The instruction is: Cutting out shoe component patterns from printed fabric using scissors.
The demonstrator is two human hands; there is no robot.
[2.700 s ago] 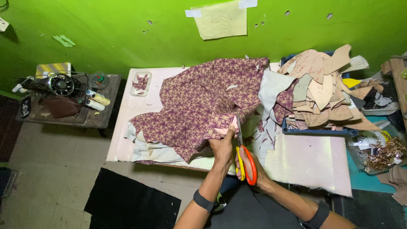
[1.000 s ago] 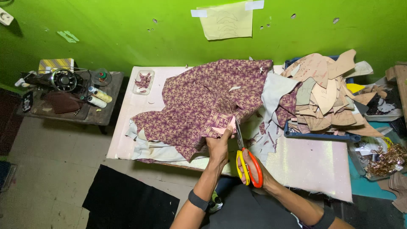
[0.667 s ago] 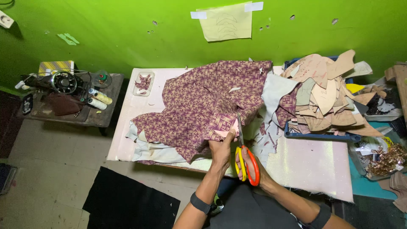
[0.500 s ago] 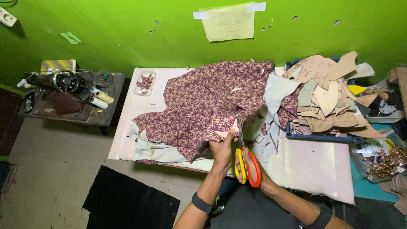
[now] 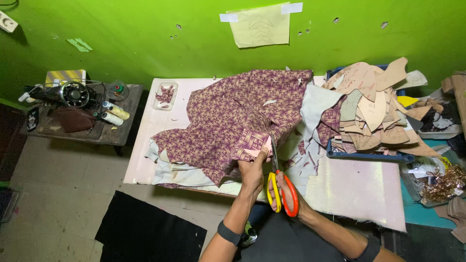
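A large piece of purple cloth with a cream woven pattern [image 5: 233, 121] lies spread over the middle of a pale pink work table [image 5: 359, 189], and its near corner hangs close to the front edge. The left hand [image 5: 252, 171] grips this corner, with the fingers closed together on a folded pinkish edge of the cloth. Just beside it, the right hand [image 5: 287, 198] holds a pair of scissors with orange and yellow handles [image 5: 280, 187]; the fingers are through the handle loops and clamped on them, and the steel blades point away from the person, touching the edge of the cloth. Small purple scraps [image 5: 303, 157] lie on the table right of the blades. Farther right, a blue tray [image 5: 364, 156] carries a heap of tan paper pattern pieces [image 5: 371, 104]. On the left, well apart, a dark wooden side table [image 5: 116, 136] bears a black sewing machine [image 5: 70, 93] and cream thread spools [image 5: 112, 114]. A yellowish paper sheet [image 5: 259, 25] is taped to the green wall [image 5: 145, 34] behind.
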